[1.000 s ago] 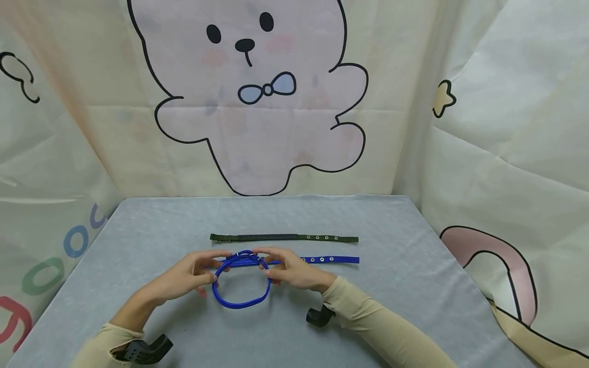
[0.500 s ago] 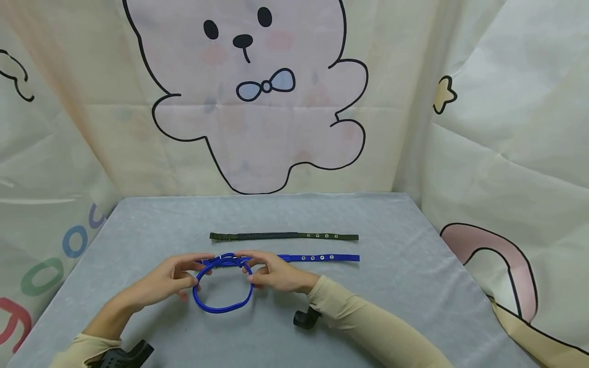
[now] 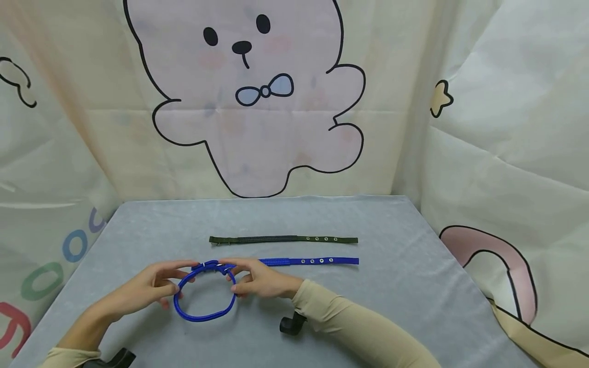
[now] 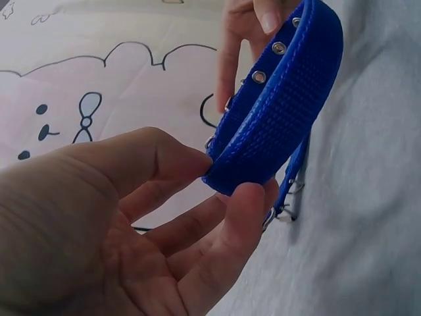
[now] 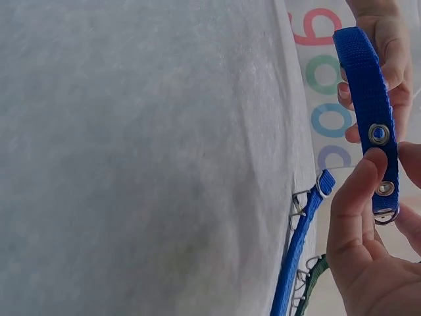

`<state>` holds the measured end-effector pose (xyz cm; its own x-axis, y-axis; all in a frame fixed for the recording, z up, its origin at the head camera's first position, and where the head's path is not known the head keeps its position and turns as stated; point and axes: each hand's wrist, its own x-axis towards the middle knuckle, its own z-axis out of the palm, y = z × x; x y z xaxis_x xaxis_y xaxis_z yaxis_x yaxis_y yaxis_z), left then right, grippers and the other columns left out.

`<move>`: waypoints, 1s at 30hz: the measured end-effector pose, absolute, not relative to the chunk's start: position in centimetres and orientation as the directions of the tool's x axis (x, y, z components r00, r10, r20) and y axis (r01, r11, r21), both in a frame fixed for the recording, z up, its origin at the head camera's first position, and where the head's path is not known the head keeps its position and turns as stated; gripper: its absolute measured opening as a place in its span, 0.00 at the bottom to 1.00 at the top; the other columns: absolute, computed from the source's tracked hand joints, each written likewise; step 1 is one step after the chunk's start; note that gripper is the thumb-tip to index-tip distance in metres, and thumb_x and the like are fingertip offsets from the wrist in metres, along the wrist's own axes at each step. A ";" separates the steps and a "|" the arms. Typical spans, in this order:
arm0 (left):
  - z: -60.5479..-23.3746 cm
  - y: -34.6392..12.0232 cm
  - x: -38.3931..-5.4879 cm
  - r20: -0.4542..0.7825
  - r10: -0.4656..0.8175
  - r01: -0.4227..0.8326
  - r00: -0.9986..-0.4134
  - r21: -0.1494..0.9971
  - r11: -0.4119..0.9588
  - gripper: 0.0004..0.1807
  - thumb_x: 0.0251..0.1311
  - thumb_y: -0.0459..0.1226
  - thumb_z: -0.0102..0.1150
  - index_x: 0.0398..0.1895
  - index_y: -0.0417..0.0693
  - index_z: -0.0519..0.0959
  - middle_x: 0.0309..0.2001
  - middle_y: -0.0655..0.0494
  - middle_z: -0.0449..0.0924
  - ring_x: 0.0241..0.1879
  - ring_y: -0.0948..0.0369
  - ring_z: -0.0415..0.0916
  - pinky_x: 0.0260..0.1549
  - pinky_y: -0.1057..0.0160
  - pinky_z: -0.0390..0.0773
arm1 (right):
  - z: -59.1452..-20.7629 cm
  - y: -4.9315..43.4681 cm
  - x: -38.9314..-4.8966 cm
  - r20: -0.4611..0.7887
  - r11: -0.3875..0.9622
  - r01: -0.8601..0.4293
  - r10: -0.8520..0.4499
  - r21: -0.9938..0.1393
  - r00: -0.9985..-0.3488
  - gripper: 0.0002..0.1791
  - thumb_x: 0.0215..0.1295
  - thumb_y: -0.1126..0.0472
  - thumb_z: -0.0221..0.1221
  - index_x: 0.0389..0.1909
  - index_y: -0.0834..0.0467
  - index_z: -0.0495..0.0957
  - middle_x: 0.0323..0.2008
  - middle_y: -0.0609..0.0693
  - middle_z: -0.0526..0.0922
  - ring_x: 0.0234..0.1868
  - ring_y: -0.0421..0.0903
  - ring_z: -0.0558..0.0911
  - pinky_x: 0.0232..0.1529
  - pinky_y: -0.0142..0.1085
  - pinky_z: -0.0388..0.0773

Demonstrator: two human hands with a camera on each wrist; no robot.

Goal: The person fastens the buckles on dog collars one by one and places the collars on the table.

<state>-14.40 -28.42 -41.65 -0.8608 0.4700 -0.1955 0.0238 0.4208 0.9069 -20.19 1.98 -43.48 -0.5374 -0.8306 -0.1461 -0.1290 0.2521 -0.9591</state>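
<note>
A blue webbing collar (image 3: 203, 318), fastened into a loop, is held up between both hands over the near middle of the table. My left hand (image 3: 142, 289) pinches the loop's left side between thumb and fingers. On the opposite side, my right hand (image 3: 264, 279) grips it with thumb and fingertips. Metal eyelets (image 4: 259, 77) line the strap in the left wrist view, where the padded outer band faces the camera. In the right wrist view, a buckle (image 5: 385, 215) shows close to the right fingers. Behind the hands lies a second blue collar (image 3: 317, 261), stretched out flat, its left part hidden.
Farther back, a dark green collar (image 3: 276, 239) lies straight, parallel to the flat blue one. A pale grey cloth (image 3: 368, 312) covers the table. Printed curtains (image 3: 299, 133) hang behind the table and along both sides.
Both hands have carried the looped blue collar left and a little nearer the person, keeping their hold. More of the flat blue collar now shows. The green collar stays put.
</note>
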 end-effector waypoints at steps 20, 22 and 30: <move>-42.2 -32.5 -12.8 -0.206 0.486 0.034 -0.849 0.898 0.439 0.30 0.71 0.33 0.53 0.75 0.37 0.64 0.68 0.21 0.64 0.53 0.75 0.78 0.32 0.56 0.84 | -43.9 -2.0 -19.2 -0.196 0.293 -0.126 -0.848 -0.948 -0.493 0.40 0.70 0.69 0.60 0.78 0.45 0.59 0.64 0.60 0.74 0.39 0.39 0.87 0.40 0.28 0.81; -42.2 -33.0 -12.7 -0.207 0.492 0.030 -0.846 0.902 0.431 0.30 0.71 0.33 0.53 0.75 0.37 0.63 0.68 0.21 0.64 0.53 0.75 0.78 0.32 0.55 0.85 | -43.9 -2.5 -19.0 -0.196 0.294 -0.127 -0.846 -0.947 -0.496 0.40 0.70 0.69 0.60 0.78 0.45 0.59 0.64 0.60 0.74 0.39 0.40 0.88 0.39 0.28 0.81; -42.3 -35.0 -12.8 -0.261 0.513 -0.017 -0.818 0.902 0.431 0.32 0.70 0.31 0.52 0.76 0.35 0.60 0.67 0.18 0.62 0.51 0.63 0.82 0.36 0.53 0.86 | -43.8 -4.5 -18.7 -0.224 0.325 -0.126 -0.838 -0.937 -0.498 0.42 0.68 0.70 0.62 0.78 0.41 0.59 0.63 0.56 0.75 0.35 0.39 0.86 0.37 0.28 0.81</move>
<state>-12.82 -35.04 -42.27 -0.8180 0.5127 -0.2607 -0.0171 0.4314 0.9020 -18.74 -4.53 -43.80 -0.4984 -0.8376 -0.2237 -0.1257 0.3251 -0.9373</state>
